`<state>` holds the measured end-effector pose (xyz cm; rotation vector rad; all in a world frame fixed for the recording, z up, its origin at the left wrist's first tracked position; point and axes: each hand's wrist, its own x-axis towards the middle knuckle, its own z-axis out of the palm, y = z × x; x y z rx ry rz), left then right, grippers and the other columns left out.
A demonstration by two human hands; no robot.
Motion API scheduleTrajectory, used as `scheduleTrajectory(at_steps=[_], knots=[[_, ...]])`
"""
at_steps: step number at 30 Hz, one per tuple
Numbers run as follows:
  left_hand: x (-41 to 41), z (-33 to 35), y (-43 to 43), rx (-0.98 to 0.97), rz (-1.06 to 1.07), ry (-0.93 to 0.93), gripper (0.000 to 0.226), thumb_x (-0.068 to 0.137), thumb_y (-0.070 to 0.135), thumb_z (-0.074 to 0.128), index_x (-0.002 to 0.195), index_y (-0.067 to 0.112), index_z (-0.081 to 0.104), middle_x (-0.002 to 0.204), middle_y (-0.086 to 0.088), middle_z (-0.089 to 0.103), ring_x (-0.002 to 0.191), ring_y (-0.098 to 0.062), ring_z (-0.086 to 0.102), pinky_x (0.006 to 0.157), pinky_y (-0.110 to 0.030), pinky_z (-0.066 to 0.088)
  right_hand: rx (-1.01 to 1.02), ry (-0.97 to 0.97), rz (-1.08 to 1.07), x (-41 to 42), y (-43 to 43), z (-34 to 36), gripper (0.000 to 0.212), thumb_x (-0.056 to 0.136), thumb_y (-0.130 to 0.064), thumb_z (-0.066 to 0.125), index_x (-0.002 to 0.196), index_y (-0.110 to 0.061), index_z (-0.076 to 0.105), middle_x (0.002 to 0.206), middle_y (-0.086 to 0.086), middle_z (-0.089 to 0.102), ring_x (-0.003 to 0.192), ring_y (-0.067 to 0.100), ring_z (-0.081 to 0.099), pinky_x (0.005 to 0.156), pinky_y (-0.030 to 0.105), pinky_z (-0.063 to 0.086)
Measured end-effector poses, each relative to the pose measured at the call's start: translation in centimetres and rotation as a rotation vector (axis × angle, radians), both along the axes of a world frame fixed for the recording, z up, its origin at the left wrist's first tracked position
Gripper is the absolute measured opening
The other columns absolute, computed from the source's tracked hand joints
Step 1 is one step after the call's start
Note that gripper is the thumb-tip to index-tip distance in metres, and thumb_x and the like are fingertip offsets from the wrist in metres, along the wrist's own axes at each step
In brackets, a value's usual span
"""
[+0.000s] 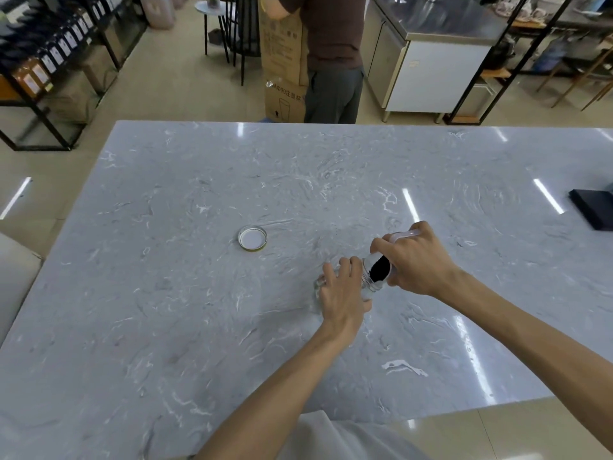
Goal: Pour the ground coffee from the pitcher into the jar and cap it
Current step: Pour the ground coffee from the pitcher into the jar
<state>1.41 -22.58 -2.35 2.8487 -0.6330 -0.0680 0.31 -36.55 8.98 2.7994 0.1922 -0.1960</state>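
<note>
A clear glass jar (371, 287) rests on the grey marble table (199, 310), tilted, mostly hidden under my left hand (343, 295), which grips its body. My right hand (416, 260) holds a clear plastic pitcher (399, 236) by its handle, tipped left over the jar's threaded mouth. Dark ground coffee (379, 268) shows at the pitcher's lip, right at the jar's opening. The jar's metal lid (252, 238) lies upside down on the table, white inside facing up, well to the left of both hands.
A black flat object (592, 209) lies at the table's right edge. Beyond the far edge a person (333, 58) stands holding a cardboard box (282, 61). Shelves with bottles stand at the far left, a steel counter at the far right.
</note>
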Motion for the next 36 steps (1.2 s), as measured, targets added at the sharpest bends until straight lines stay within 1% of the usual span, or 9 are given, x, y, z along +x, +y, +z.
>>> scheduleTrajectory(at_steps=[5,11,15,19,25,27,30,33,36], knots=[[0.1,-0.1,0.1,-0.059,0.018,0.002,0.086,0.069,0.06,0.081,0.135,0.022,0.042,0.129,0.003,0.052,0.114,-0.027,0.048,0.079,-0.033,0.05,-0.034,-0.017,0.08,0.4,0.3,0.3,0.038,0.073,-0.018,0.063,0.111,-0.023,0.057,0.084,-0.007,0.065,0.075,0.021,0.063,0.09,0.04,0.039],[0.3,0.0,0.0,-0.108,0.043,0.058,0.081,0.071,0.056,0.082,0.133,0.022,0.042,0.128,0.003,0.051,0.115,-0.027,0.045,0.078,-0.034,0.049,-0.065,-0.016,0.126,1.2,0.5,0.4,0.034,0.075,-0.017,0.06,0.107,-0.022,0.056,0.084,-0.007,0.065,0.072,0.022,0.061,0.091,0.041,0.04],[0.6,0.2,0.1,-0.135,0.053,0.103,0.079,0.073,0.053,0.08,0.132,0.022,0.039,0.129,0.003,0.048,0.119,-0.028,0.041,0.08,-0.036,0.049,-0.084,-0.01,0.142,1.8,0.7,0.4,0.032,0.073,-0.016,0.061,0.104,-0.022,0.056,0.079,-0.007,0.063,0.069,0.022,0.059,0.089,0.041,0.041],[0.6,0.5,0.2,-0.123,0.054,0.121,0.08,0.074,0.053,0.08,0.134,0.022,0.037,0.133,0.002,0.046,0.122,-0.03,0.041,0.081,-0.038,0.052,-0.076,-0.022,0.157,1.8,0.6,0.5,0.033,0.07,-0.017,0.064,0.102,-0.023,0.058,0.077,-0.007,0.063,0.069,0.021,0.059,0.088,0.041,0.041],[0.4,0.4,0.0,-0.072,0.038,0.086,0.083,0.072,0.057,0.08,0.134,0.022,0.038,0.132,0.002,0.048,0.119,-0.029,0.042,0.076,-0.037,0.052,-0.093,0.016,0.131,1.4,0.2,0.4,0.035,0.075,-0.019,0.058,0.108,-0.026,0.054,0.086,-0.009,0.064,0.077,0.019,0.061,0.091,0.04,0.038],[0.3,0.4,0.0,-0.047,0.034,0.068,0.084,0.072,0.059,0.079,0.136,0.022,0.038,0.132,0.003,0.047,0.119,-0.028,0.043,0.071,-0.034,0.048,-0.079,0.01,0.112,1.2,0.2,0.4,0.035,0.074,-0.018,0.057,0.109,-0.027,0.054,0.085,-0.009,0.064,0.078,0.018,0.061,0.091,0.039,0.037],[0.2,0.4,-0.1,-0.017,0.029,0.046,0.084,0.073,0.059,0.078,0.136,0.022,0.037,0.132,0.004,0.047,0.117,-0.028,0.043,0.062,-0.03,0.039,-0.067,0.018,0.099,1.1,0.2,0.4,0.036,0.075,-0.017,0.058,0.11,-0.027,0.054,0.085,-0.008,0.064,0.078,0.018,0.061,0.092,0.039,0.036],[0.1,0.4,0.0,-0.011,0.028,0.042,0.086,0.073,0.061,0.078,0.137,0.022,0.036,0.133,0.004,0.046,0.118,-0.028,0.042,0.063,-0.03,0.038,-0.037,0.014,0.094,1.0,0.2,0.4,0.036,0.075,-0.018,0.058,0.11,-0.027,0.055,0.085,-0.008,0.064,0.079,0.019,0.061,0.092,0.038,0.036],[-0.1,0.4,0.1,-0.007,0.025,0.025,0.085,0.074,0.062,0.076,0.138,0.022,0.036,0.134,0.004,0.046,0.118,-0.027,0.042,0.066,-0.03,0.039,-0.029,-0.012,0.127,0.8,0.2,0.4,0.034,0.073,-0.017,0.061,0.105,-0.024,0.058,0.079,-0.008,0.062,0.074,0.02,0.061,0.089,0.039,0.038]])
